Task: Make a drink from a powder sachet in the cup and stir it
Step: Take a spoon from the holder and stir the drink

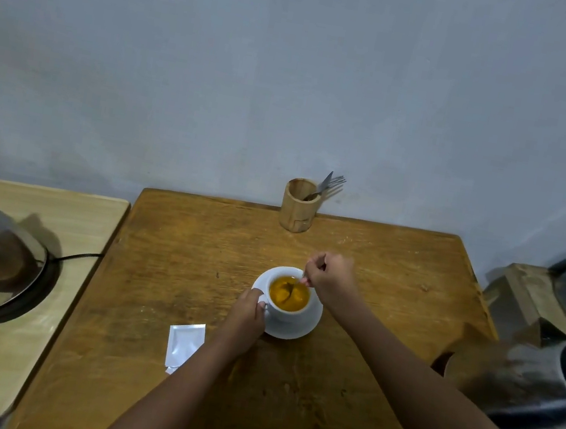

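Head view: your left hand (245, 314) pinches the handle of the white cup (286, 299), which sits on its saucer (308, 325) mid-table (160, 268). Your right hand (331, 275) pinches a spoon (303, 280) dipped in orange liquid. The sachet (184, 343) lies flat just left.

1 view only, head-worn, wide-angle. Looks forward and down from above the near edge of the counter (377, 267). Faces the wall (298, 67) behind it. Both forearms enter from bottom; edges bend outward.
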{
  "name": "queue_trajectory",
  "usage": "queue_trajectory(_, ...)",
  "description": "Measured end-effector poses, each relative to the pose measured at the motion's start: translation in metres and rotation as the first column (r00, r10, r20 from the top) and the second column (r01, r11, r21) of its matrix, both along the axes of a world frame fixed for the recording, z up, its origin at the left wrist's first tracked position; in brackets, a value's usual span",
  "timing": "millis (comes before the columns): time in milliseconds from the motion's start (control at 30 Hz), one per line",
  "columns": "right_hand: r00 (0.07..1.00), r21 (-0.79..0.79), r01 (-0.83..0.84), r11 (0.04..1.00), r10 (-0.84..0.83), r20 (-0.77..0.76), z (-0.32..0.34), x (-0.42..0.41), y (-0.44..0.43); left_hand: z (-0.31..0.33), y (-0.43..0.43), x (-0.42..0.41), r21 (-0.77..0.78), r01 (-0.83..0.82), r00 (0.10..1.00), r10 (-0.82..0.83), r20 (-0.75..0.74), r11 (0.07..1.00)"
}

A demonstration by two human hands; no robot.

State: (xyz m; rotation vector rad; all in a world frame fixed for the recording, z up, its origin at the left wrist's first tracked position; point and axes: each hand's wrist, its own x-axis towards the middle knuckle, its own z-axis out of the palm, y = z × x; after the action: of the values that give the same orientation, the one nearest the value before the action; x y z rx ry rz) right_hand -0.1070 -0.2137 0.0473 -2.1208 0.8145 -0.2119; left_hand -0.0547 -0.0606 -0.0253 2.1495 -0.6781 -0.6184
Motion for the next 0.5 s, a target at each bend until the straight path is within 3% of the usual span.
queue_trajectory(133,0.988,-0.26,-0.146,0.955,0.153,0.007,0.001,-0.002,0.006,0.001,0.0,0.0,0.011,0.004,1.0,-0.004,0.003,1.0)
queue_trajectory(233,0.941,-0.353,-0.337,0.873,0.327,-0.087,0.011,-0.004,0.008,0.001,0.001,0.0,0.003,0.006,1.0,-0.006,-0.003,1.0)
queue_trajectory(367,0.854,-0.304,-0.511,0.804,0.435,-0.285,0.03,-0.003,0.005,0.002,0.001,0.001,0.007,0.01,1.0,-0.01,0.001,1.0)
queue_trajectory(500,0.798,-0.236,-0.584,0.777,0.494,-0.346,0.04,-0.005,0.005,0.002,0.001,0.001,0.007,0.019,1.0,-0.019,-0.002,1.0)
